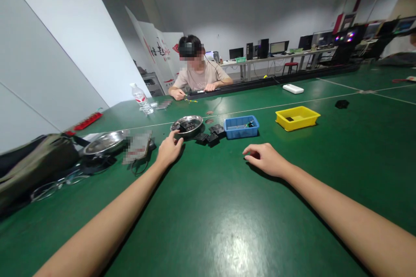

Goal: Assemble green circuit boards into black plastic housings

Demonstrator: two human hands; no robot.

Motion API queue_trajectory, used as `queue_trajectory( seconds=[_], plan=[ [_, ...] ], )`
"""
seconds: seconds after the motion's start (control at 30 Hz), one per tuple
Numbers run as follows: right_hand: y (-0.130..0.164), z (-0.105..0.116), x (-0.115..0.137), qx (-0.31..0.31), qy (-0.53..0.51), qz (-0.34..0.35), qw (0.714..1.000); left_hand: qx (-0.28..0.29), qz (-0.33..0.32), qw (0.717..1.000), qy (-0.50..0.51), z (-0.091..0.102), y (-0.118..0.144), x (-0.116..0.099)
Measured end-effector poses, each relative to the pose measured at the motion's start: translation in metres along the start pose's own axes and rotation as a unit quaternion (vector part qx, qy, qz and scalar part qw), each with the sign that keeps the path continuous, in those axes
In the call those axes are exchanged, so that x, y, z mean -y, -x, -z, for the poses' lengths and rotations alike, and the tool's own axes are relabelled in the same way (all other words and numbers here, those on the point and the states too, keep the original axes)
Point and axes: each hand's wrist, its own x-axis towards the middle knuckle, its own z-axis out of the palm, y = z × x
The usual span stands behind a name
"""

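My left hand (169,150) reaches the near rim of the steel bowl (187,125), fingers loosely apart; whether they touch it I cannot tell. Small black parts (210,135), hard to identify, lie beside it. My right hand (264,158) rests loosely curled, gripping nothing.

Single head-worn view, facing forward and down, near the green table (208,225), room beyond

I'm looking out over a workshop or lab hall, a long green worktable (211,225) stretching ahead, parts bins sitting at twelve and one o'clock, monitors on benches (276,53) lining the far wall at one o'clock, a co-worker (198,73) sitting at twelve.
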Motion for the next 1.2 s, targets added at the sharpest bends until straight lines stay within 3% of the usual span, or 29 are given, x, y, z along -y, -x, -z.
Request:
queue_trajectory(
  seconds=[0.2, 0.43, 0.57, 0.73, 0.83, 0.9, 0.97, 1.03, 1.2],
  plan=[
    [0.000, 0.000, 0.002, 0.008, 0.005, -0.007, 1.000, 0.010, 0.008, 1.000, -0.006, 0.004, -0.007, 0.013],
    [0.000, 0.000, 0.000, 0.002, 0.004, 0.009, 1.000, -0.026, 0.004, 1.000, 0.010, 0.005, -0.004, 0.014],
    [0.000, 0.000, -0.002, -0.068, 0.024, 0.034, 0.997, -0.068, -0.043, 0.996, 0.039, 0.006, 0.000, 0.006],
    [0.004, 0.008, 0.013, -0.238, 0.077, 0.135, 0.959, -0.077, -0.157, 0.982, 0.077, -0.001, 0.016, -0.014],
    [0.009, 0.011, 0.032, -0.269, 0.109, 0.214, 0.933, -0.053, -0.232, 0.967, 0.090, -0.007, 0.033, -0.029],
    [0.013, 0.011, 0.043, -0.254, 0.119, 0.238, 0.930, -0.035, -0.286, 0.953, 0.096, -0.011, 0.045, -0.040],
    [0.015, 0.008, 0.051, -0.230, 0.120, 0.233, 0.937, -0.028, -0.411, 0.906, 0.102, -0.012, 0.058, -0.052],
    [0.017, 0.005, 0.054, -0.200, 0.120, 0.212, 0.949, -0.034, -0.490, 0.863, 0.116, -0.011, 0.069, -0.064],
    [0.016, 0.002, 0.053, -0.092, 0.115, 0.149, 0.978, -0.013, -0.565, 0.817, 0.113, -0.006, 0.085, -0.081]
  ],
)
